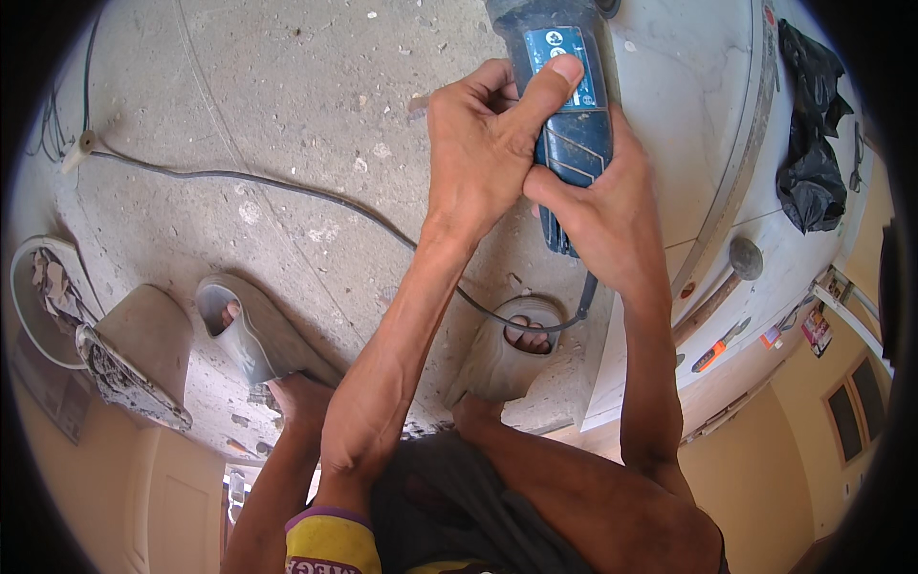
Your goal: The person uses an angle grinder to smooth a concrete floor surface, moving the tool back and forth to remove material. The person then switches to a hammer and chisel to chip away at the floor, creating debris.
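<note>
Both hands clasp the blue power tool (566, 105) at upper centre: left hand (478, 143) thumb on top, right hand (598, 215) wrapped around the rear. Black cord (287, 188) trails toward upper left (tool head out of frame). Progress on the pale slab (669, 143) cannot be judged.

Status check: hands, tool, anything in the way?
Left hand and right hand both gripping the blue power tool. Tool held over the pale slab. Its black cord trails across the floor past the feet.

scuffed blue plastic grinder (572, 115), rough dusty concrete floor (287, 124)
</note>
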A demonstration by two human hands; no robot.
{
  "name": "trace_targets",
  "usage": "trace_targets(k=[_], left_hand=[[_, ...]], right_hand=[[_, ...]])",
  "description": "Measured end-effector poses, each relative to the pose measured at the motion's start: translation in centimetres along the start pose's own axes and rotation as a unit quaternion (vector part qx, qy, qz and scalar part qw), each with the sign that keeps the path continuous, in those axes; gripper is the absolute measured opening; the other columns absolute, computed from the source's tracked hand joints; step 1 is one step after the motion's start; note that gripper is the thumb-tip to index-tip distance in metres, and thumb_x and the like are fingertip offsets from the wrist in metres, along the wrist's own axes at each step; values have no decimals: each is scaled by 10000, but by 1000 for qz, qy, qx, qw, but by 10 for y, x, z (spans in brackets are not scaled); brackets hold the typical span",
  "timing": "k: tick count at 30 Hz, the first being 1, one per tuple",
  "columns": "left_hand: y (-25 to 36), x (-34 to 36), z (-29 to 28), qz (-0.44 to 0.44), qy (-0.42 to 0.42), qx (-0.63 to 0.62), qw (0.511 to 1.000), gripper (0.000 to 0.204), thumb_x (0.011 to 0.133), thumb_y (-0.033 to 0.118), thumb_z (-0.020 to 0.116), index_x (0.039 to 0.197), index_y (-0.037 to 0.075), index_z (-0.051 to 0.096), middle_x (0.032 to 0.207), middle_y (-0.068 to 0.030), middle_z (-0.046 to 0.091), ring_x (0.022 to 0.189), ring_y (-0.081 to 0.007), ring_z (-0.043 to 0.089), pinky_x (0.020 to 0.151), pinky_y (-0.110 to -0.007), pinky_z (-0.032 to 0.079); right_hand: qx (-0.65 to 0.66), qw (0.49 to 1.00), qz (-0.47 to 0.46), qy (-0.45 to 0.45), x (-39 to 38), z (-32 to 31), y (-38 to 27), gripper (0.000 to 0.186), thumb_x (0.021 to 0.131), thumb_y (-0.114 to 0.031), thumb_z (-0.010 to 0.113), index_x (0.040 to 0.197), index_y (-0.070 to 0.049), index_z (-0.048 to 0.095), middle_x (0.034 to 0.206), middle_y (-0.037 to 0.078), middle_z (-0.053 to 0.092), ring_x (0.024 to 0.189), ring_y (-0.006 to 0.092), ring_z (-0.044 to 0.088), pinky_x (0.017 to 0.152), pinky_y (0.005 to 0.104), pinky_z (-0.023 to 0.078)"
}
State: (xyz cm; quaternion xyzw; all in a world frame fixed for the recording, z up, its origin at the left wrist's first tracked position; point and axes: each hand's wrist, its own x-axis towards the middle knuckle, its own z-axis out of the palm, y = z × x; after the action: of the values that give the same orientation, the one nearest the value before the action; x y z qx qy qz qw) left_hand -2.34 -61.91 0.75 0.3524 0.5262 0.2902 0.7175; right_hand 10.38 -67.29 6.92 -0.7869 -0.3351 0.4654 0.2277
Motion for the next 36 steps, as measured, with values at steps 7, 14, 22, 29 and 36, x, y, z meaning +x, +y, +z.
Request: trace_targets(k=[7, 14, 22, 29, 36], left_hand=[[-3, 1, 6, 26, 31, -37, 999, 583, 1014, 497, 895, 895, -66, 796, 736, -65, 732, 650, -88, 645, 574, -281, 515], [-2, -1, 8, 26, 33, -50, 998, 582, 1011, 497, 898, 882, -61, 792, 737, -68, 733, 654, -91, 653, 580, -278, 520], [-8, 0, 5, 28, 26, -33, 999, 585, 1009, 510, 895, 859, -44, 781, 720, -54, 712, 632, -92, 637, 569, -275, 509], [-3, -3, 7, 15, 24, -19, 999, 541, 1026, 484, 879, 932, -44, 815, 757, -58, 734, 657, -87, 651, 601, -266, 520], [4, -7, 6, 6, 10, -15, 1000, 560, 1050, 466, 850, 1125, -89, 828, 893, -122, 810, 754, -125, 747, 690, -284, 609]], right_hand=[[8, 1000, 9, -5, 1, 0, 2, 646, 782, -272, 928, 1252, 58, 631, 1024, 210, 753, 823, 304, 767, 737, 453, 628], [12, 1000, 21, -11, -1, 0, 0, 626, 786, -262, 921, 1241, 59, 637, 1020, 197, 750, 809, 281, 757, 721, 431, 624], [24, 1000, 8, -1, -4, 1, 0, 605, 783, -237, 920, 1228, 56, 631, 979, 183, 749, 781, 265, 758, 693, 424, 620], [18, 1000, -3, -5, -5, -2, 4, 619, 781, -255, 948, 1208, 60, 630, 969, 192, 759, 810, 274, 775, 721, 424, 630], [-12, 1000, 14, -17, -5, -5, 1, 640, 789, -273, 948, 1221, 79, 632, 1000, 229, 773, 861, 302, 798, 766, 441, 645]])
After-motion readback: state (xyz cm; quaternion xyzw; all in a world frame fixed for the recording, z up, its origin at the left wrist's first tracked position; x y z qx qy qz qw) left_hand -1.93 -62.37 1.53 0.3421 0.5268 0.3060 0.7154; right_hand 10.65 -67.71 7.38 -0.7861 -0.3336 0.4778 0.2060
